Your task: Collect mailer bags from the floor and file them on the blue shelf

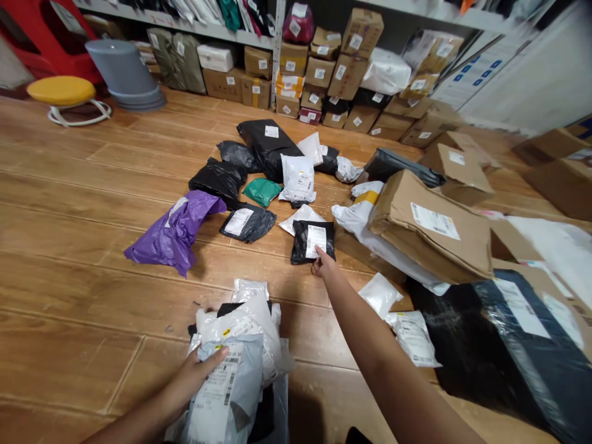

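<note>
My left hand is closed on a pale grey-blue plastic mailer bag, its thumb lying over the printed label. Under that bag is a pile of white and black mailers. My right hand reaches forward to a small black mailer bag with a white label. One finger lies on the label while the others curl at the bag's lower edge, seemingly gripping it; the contact is partly hidden. Partly behind the black bag is a white mailer. A dark grey mailer lies to its left.
A purple bag, a green pouch and several black parcels lie ahead on the wooden floor. Large cardboard boxes and a big black parcel fill the right. Shelves with boxes and a yellow stool are behind.
</note>
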{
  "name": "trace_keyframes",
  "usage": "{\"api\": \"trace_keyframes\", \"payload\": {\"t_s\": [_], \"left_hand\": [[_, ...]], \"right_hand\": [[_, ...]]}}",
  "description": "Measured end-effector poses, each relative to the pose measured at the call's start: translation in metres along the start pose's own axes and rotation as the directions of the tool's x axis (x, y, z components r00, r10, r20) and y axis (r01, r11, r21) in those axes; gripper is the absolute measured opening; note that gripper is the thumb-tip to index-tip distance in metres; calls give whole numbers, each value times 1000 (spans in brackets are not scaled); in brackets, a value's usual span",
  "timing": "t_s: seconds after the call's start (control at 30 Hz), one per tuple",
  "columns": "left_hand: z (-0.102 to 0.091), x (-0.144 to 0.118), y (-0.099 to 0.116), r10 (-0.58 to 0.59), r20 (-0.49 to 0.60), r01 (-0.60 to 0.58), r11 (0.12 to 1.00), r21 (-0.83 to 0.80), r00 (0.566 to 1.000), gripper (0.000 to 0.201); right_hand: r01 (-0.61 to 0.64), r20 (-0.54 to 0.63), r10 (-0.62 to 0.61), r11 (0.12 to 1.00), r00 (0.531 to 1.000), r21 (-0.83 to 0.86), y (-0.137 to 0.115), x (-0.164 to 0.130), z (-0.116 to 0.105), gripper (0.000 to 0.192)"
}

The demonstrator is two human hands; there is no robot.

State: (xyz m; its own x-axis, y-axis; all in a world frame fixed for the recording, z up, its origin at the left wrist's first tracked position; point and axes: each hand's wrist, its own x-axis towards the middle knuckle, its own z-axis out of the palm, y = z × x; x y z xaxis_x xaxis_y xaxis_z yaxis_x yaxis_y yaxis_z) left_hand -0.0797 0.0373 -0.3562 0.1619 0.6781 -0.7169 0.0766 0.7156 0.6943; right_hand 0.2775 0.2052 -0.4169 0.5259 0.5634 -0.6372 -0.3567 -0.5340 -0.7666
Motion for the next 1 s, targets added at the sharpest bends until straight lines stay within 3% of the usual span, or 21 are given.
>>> {"api": "trace_keyframes", "payload": {"t_s": [0.13,0.27,0.37,0.43,0.5,0.6,0.67,0.77,0.8,0.83,0.93,1.0], "left_hand": [[2,-2,1,13,-29,-13,1000,13,999,74],[-4,-5,6,-39,85,44,998,-56,996,71],[-15,-3,15,-137,189,157,983,-94,972,71],[-20,0,21,-173,251,201,975,-90,952,67],[-22,3,26,-183,274,214,973,-88,944,62],[-17,7,32,-170,255,196,977,-80,952,58],[-11,7,34,-149,229,172,982,-82,962,58],[-3,6,35,-108,178,128,986,-109,978,54],[-1,5,35,-105,160,126,984,-126,982,50],[1,5,35,-120,148,143,978,-150,982,45],[6,3,31,-211,114,232,945,-232,971,25],[7,3,28,-244,41,246,932,-266,969,34]], "right_hand": [[-8,-20,11,991,1000,132,-18,-4,5,18],[112,-30,-107,959,994,261,-33,-23,-2,17],[153,35,-171,943,985,296,-36,-48,-23,25],[143,167,-194,951,967,275,-37,-68,-41,30],[107,409,-179,975,895,193,-38,-90,-54,40],[103,761,-78,995,644,15,-37,-123,-49,47],[138,867,-12,988,499,-65,-28,-143,-26,39],[231,939,75,960,336,-160,1,-163,21,41],[278,944,99,941,315,-191,12,-167,36,44],[321,941,103,923,323,-212,23,-169,49,46],[428,922,51,875,383,-227,45,-177,72,38],[492,923,13,843,385,-218,51,-182,78,23]]}}
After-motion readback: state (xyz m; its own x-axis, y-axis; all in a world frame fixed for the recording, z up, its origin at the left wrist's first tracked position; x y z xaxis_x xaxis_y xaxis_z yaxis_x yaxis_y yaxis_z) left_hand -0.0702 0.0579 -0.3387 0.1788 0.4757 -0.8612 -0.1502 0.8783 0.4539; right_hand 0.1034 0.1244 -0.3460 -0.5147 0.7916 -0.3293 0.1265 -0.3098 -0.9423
